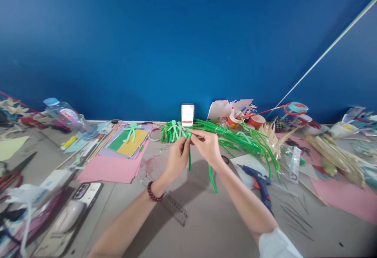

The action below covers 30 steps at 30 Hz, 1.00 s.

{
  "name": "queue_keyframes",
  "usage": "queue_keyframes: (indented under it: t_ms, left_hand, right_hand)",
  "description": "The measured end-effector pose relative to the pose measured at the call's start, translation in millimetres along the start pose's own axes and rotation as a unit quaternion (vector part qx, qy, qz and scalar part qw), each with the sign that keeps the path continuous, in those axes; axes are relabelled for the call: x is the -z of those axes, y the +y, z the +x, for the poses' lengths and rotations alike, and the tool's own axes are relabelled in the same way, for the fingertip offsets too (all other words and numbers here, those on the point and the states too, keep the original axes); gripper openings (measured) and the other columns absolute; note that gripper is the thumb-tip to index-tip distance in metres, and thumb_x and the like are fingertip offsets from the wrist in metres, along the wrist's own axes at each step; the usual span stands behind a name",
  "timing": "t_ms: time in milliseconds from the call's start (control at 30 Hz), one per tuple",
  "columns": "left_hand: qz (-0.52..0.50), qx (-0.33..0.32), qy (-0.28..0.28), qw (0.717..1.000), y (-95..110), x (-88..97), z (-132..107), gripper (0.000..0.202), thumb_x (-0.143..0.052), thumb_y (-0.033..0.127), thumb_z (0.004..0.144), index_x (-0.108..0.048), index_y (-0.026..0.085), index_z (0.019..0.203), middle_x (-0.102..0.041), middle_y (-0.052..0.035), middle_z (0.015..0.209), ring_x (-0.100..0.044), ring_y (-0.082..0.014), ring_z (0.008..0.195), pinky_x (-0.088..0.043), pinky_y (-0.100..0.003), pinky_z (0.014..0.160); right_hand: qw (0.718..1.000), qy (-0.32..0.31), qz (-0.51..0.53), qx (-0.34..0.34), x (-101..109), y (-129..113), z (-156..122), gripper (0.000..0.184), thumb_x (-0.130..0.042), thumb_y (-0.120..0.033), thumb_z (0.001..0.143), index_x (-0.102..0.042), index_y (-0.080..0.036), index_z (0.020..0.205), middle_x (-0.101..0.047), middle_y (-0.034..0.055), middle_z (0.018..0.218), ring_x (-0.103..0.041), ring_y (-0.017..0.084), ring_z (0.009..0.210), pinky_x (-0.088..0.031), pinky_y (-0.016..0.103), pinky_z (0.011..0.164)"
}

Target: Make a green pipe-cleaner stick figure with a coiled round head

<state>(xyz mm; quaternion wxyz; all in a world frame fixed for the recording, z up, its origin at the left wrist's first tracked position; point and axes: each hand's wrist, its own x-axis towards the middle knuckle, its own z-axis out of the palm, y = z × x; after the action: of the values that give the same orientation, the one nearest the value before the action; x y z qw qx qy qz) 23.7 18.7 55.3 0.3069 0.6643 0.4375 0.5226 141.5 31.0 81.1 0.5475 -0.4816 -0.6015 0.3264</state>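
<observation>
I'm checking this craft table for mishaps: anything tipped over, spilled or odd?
A plastic water bottle lies on its side at the far left by the wall, and a reddish smear marks the table beside the pink paper. The left hand and right hand pinch a green pipe cleaner.

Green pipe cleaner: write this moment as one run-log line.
left hand: pinching green pipe cleaner | right hand: pinching it too | nearby: glue gun, ruler

green pipe cleaner (189, 156), pink paper (108, 169), blue glue gun (259, 179), dark red bead bracelet (153, 193).
</observation>
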Motion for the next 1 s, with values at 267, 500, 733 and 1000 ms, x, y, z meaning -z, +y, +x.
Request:
queue_keyframes:
  t_ms: [267, 500, 733, 1000]
  left_hand:
    - [-0.001, 0.002, -0.005, 1.0, 2, 1.2, -1, 0.03, -0.042, 0.032, 0.091, -0.048, 0.016, 0.066, -0.051, 0.0006, 0.063, -0.042, -0.01, 0.057, -0.031, -0.023, 0.052]
    - [-0.035, 0.018, -0.015, 0.999, 2, 2.5, 0, 0.032, -0.043, 0.038, 0.09, -0.049, 0.017, 0.066, -0.045, 0.0025, 0.057, -0.038, -0.0092, 0.052, -0.03, -0.023, 0.05]
    - [-0.076, 0.027, -0.02, 0.997, -7, 1.2, 3, 0.033, -0.043, 0.042, 0.089, -0.045, 0.018, 0.067, -0.04, 0.0028, 0.058, -0.036, -0.0101, 0.053, -0.028, -0.023, 0.049]
    - [-0.093, 0.057, -0.043, 0.993, -2, 4.2, 5, 0.035, -0.045, 0.044, 0.087, -0.048, 0.017, 0.066, -0.043, 0.0021, 0.059, -0.037, -0.0103, 0.056, -0.029, -0.023, 0.052]
  right_hand:
    - [1.0, 0.017, 0.002, 0.004, -1, -3, -3, 0.025, -0.056, -0.021, 0.074, -0.075, -0.019, 0.091, -0.073, 0.0044, 0.081, -0.067, 0.016, 0.061, -0.056, 0.027, 0.061]
    - [0.999, -0.014, 0.038, -0.018, 0, 1, 1, 0.028, -0.056, -0.023, 0.075, -0.073, -0.019, 0.097, -0.072, 0.0048, 0.083, -0.064, 0.015, 0.058, -0.055, 0.028, 0.059]
    - [0.991, -0.068, 0.112, -0.038, 8, -1, 6, 0.034, -0.056, -0.021, 0.073, -0.069, -0.02, 0.105, -0.069, 0.007, 0.098, -0.064, 0.02, 0.084, -0.054, 0.026, 0.059]
    - [0.992, -0.077, 0.101, -0.024, 15, 1, 10, 0.024, -0.058, -0.029, 0.078, -0.072, -0.02, 0.096, -0.07, 0.0051, 0.091, -0.062, 0.016, 0.075, -0.049, 0.026, 0.063]
